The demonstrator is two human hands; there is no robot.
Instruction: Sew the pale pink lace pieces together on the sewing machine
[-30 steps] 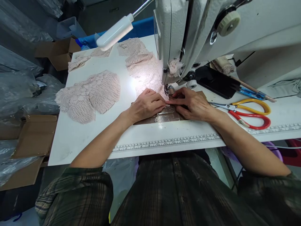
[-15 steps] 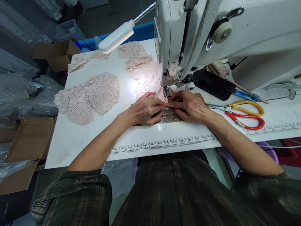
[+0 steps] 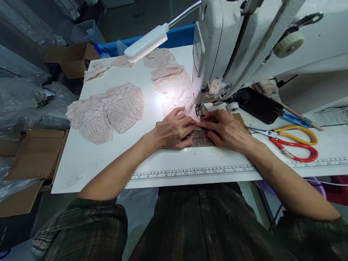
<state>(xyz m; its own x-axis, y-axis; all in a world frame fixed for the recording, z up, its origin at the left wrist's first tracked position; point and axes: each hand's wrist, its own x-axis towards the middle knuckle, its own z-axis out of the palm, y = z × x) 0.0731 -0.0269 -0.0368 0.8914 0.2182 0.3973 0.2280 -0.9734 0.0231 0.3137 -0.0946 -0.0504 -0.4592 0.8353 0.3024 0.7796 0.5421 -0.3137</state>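
Pale pink lace fabric (image 3: 178,96) runs across the white table to the presser foot (image 3: 201,110) of a sewing machine (image 3: 212,47). My left hand (image 3: 175,128) is on the lace's near end, fingers bent and closed on its edge. From the other side, my right hand (image 3: 224,129) meets it, fingertips pinched on the same edge just in front of the foot. Both hands rest over a brownish plate (image 3: 201,139). The fingertips almost touch, and the lace between them is mostly hidden.
Another lace piece (image 3: 108,110) lies at the left. A lamp (image 3: 146,43) shines from above. To the right are scissors (image 3: 288,139) with yellow and red handles and a black phone (image 3: 258,105). A ruler strip (image 3: 190,173) follows the front edge. Cardboard boxes (image 3: 35,156) stand at far left.
The view has shifted slightly, so the machine and scissors appear farther right. Both hands keep their hold on the lace near the foot, with barely any change in their fingers.
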